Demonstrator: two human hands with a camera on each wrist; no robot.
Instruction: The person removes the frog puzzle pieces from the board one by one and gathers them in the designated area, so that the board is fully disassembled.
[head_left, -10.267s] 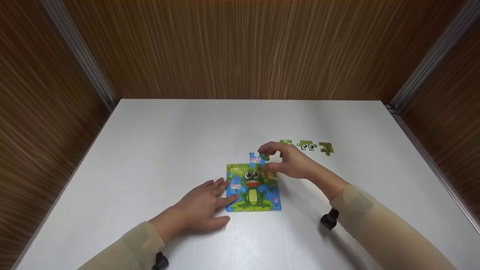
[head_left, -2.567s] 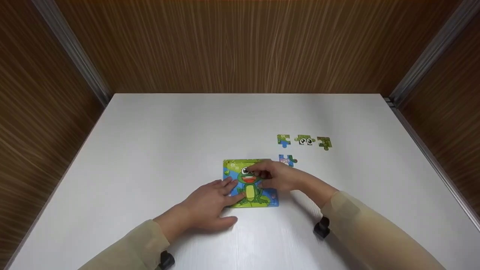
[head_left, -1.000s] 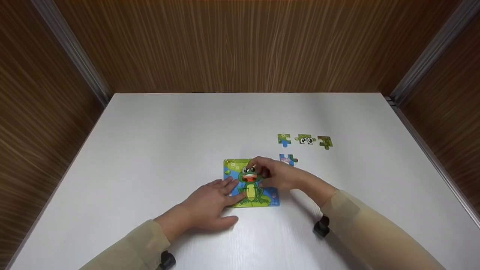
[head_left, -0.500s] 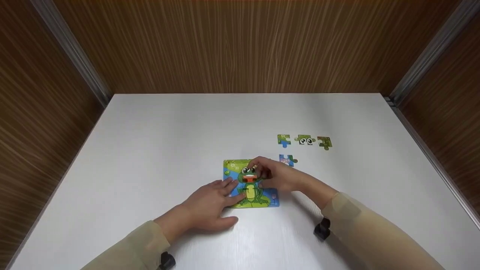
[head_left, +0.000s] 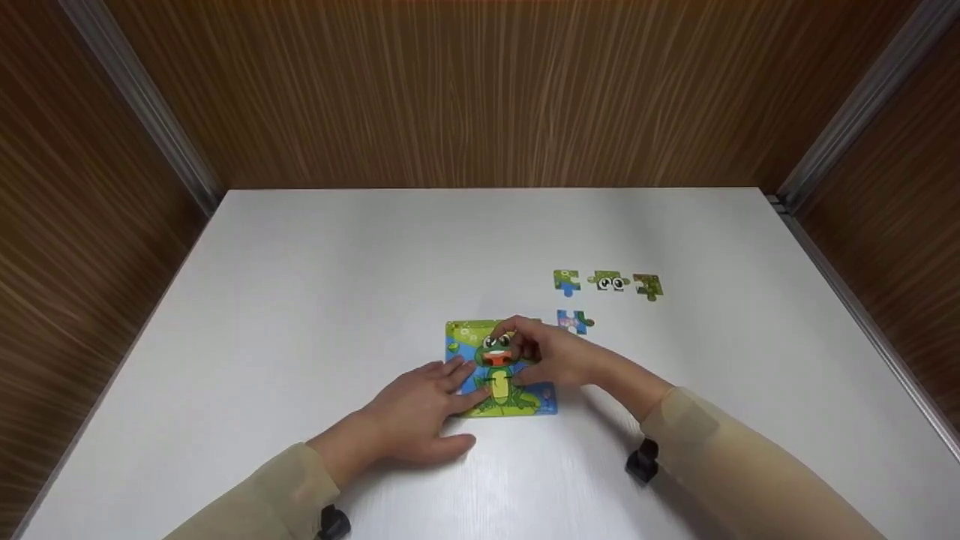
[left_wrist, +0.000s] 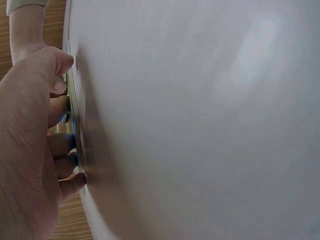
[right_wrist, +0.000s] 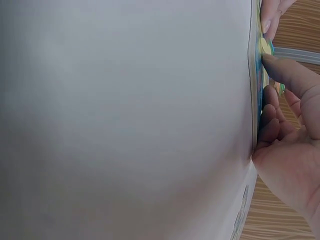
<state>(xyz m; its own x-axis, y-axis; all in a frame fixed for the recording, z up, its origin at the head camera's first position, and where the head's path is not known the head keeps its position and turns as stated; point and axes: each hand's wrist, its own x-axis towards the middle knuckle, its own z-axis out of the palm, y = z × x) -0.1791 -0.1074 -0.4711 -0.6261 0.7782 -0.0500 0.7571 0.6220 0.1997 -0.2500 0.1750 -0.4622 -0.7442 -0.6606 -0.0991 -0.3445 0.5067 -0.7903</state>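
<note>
A white table (head_left: pixel 322 300) bears a frog puzzle tray (head_left: pixel 466 325). The left hand (head_left: pixel 412 412), fingers apart, rests on the tray's left side, probably steadying it. Over the tray's right side, the right hand (head_left: pixel 562 356) pinches a frog-mouth piece (head_left: pixel 496 358) between thumb and finger, likely for control. Beyond the tray's far right corner lie three loose pieces (head_left: pixel 608 283) and a nearer fourth (head_left: pixel 573 322). The right hand hides the tray's upper right; edge-on wrist views leave the pinched piece's seating unclear.

White table (head_left: pixel 337 285) with a frog puzzle board (head_left: pixel 460 346) and four loose puzzle pieces (head_left: pixel 609 283) on top.
</note>
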